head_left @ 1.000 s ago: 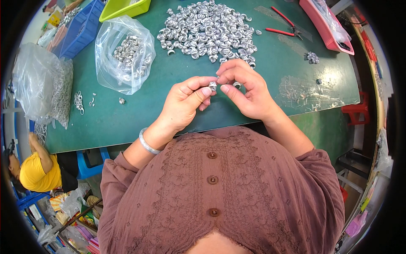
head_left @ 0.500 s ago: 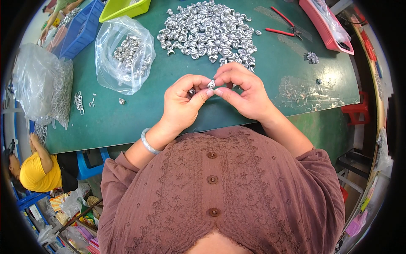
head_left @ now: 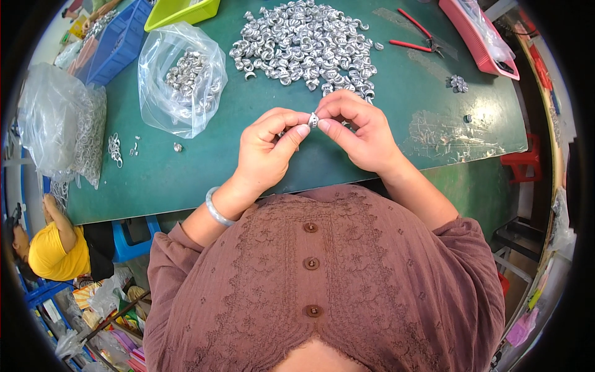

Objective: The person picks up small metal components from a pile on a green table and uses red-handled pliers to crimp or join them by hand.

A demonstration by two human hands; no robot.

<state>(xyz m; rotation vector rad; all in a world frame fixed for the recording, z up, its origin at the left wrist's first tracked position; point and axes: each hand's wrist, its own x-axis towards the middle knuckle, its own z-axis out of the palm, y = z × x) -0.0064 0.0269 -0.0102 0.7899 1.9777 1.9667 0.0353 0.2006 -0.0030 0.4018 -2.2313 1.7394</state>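
Between my two hands, over the near middle of the green table, is a small silver metal piece (head_left: 313, 120) with dark markings. My left hand (head_left: 268, 146) pinches it from one side with thumb and index finger. From the other side my right hand (head_left: 359, 133) grips it with thumb and fingertips. The curled fingers of both hands hide most of what lies in the palms. Just beyond my fingers spreads a large pile of curved silver pieces (head_left: 304, 43). To the left, an open clear plastic bag (head_left: 183, 80) contains more small silver pieces.
Red-handled pliers (head_left: 427, 46) lie at the right, near a pink basket (head_left: 477, 40). A full clear bag of metal parts (head_left: 65, 124) stands on the left, by a blue crate (head_left: 118, 46). A green tray (head_left: 180, 12) is at the back. A person in yellow (head_left: 59, 251) sits at left.
The small silver piece has turned between my fingertips and shows a broader, marked face. My thumbs have shifted slightly upward around it.
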